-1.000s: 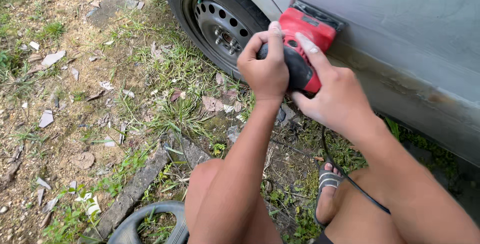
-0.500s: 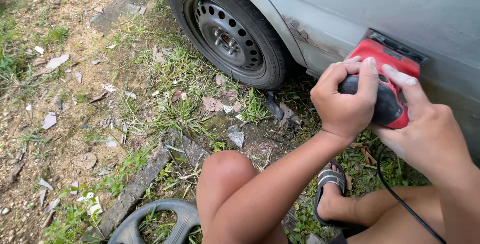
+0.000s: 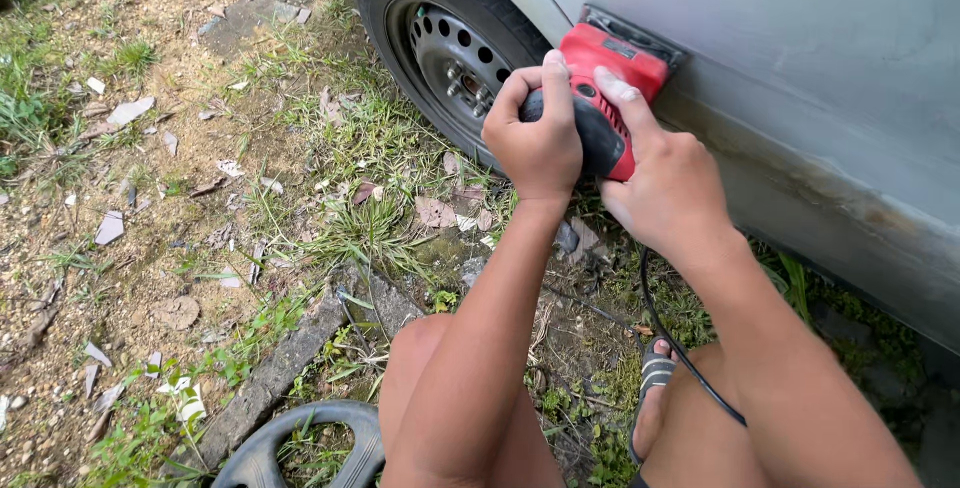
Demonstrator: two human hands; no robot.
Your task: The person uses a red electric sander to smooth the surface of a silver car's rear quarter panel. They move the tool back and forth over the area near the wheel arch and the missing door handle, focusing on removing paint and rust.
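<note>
Two bare hands grip a red and black sander (image 3: 610,98) and press it flat against the lower side of a grey car (image 3: 800,78). The left hand (image 3: 535,143) is clenched around the black rear grip of the sander, fingers curled over the top. The right hand (image 3: 665,183) wraps the same grip from the other side, its forefinger stretched forward along the red housing. The two hands touch each other around the tool.

Just left of the hands, a black tyre (image 3: 440,23) with a dark steel wheel (image 3: 455,63) stands close to the sander, leaving only a narrow gap along the wheel arch. To the right of the hands the grey panel runs on, open and flat, with a rusty, worn strip (image 3: 840,208) along its bottom edge.

Below the hands, a black cable (image 3: 675,338) hangs from the tool and passes between bare knees; its far end is cut off by the picture edge. A foot in a sandal (image 3: 650,393) rests on grass, partly hidden by the right forearm.

Farther left lies rough ground (image 3: 150,198) with grass, dry leaves and pale chips. A low concrete kerb (image 3: 290,358) crosses it. An old tyre (image 3: 300,448) lies near the left knee, cut off at the bottom edge. The sanding pad itself is hidden against the panel.
</note>
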